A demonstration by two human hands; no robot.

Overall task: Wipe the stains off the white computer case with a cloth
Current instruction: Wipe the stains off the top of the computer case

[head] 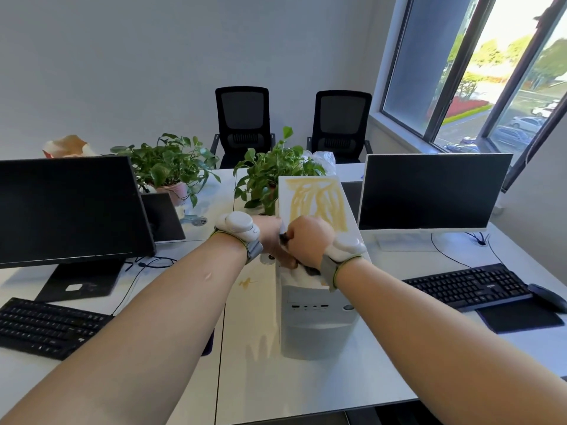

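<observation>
Both hands, left hand (pixel 271 237) and right hand (pixel 308 240), are gripping a crumpled white cloth (pixel 303 273) at the six o'clock edge of the white metal computer case (pixel 316 320); yellow smeared stains (pixel 316 204) toward twelve o'clock are looking mostly unwiped.

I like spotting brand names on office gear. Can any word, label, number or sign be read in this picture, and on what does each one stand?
None can be read.
Right keyboard: a small pale mark near its top edge, too blurred to read.
Left monitor's stand: a white sticker, no text legible.
White computer case: front ports and a round button, no readable label.
Key legends on both keyboards: too small to read.
</observation>
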